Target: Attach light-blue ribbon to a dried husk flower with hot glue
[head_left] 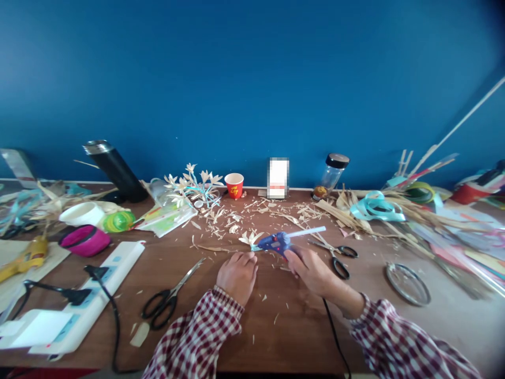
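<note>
My right hand (311,269) is wrapped round the grip of a blue glue gun (276,242) with a white glue stick poking out of its back toward the right. The gun's nozzle points left at a small pale straw flower (249,238) lying on the brown table (276,326). My left hand (238,273) is curled, its fingertips pinching at the flower's base just below the nozzle. Both sleeves are red and white check.
Black-handled scissors (168,300) lie left of my hands, another pair (335,255) to the right. A white power strip (79,302) with plugs, a yellow glue gun (23,258), a pink bowl (84,239), a red cup (234,185), straw scraps and a round lid (408,283) surround them.
</note>
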The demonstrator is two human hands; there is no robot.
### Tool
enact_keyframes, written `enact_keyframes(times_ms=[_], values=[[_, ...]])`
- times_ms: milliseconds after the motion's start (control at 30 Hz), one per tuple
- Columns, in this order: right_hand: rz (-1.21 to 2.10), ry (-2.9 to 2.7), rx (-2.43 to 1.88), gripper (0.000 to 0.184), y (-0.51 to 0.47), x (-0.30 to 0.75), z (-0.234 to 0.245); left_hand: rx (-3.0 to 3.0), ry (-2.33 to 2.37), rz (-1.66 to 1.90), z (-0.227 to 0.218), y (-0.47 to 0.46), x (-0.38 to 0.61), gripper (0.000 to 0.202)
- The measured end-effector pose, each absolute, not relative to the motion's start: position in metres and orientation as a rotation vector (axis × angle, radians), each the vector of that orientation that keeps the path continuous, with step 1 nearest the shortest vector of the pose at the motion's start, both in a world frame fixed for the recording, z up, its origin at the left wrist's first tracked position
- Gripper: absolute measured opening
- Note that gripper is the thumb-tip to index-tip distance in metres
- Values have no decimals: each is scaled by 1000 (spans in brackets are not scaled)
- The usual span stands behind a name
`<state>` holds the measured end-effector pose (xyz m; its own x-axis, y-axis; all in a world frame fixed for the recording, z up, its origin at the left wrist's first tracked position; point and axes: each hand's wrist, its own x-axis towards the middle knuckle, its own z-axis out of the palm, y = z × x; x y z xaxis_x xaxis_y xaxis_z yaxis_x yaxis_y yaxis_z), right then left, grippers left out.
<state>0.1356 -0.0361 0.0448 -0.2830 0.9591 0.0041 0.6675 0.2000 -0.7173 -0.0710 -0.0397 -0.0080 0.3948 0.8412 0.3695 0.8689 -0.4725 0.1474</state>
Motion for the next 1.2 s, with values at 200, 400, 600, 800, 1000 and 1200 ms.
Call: enact_keyframes(times_ms=[200, 400, 600, 800, 1000, 1200], values=[[808, -2085, -1584, 33, -33, 134, 46, -2539, -1589, -622, -8, -40, -70, 23], [790, -2056, -1576, 36, -32, 142, 47, -2563, -1568, -633, -10, -40, -70, 20], [805, -2080, -1570, 35, -33, 142, 45, -2550, -1580, -629, -9, -40, -70, 22], [790, -2047, -1571, 36, -32, 140, 50, -2558, -1556, -622, -9, -40, -71, 21], [704, -2099, -1556, 34, -30, 141, 41, -2551, -1571, -606, -8, -40, -71, 22], [715, -2088, -1558, 34, -30, 137, 45, -2564, -1572, -610, -11, -39, -71, 22]])
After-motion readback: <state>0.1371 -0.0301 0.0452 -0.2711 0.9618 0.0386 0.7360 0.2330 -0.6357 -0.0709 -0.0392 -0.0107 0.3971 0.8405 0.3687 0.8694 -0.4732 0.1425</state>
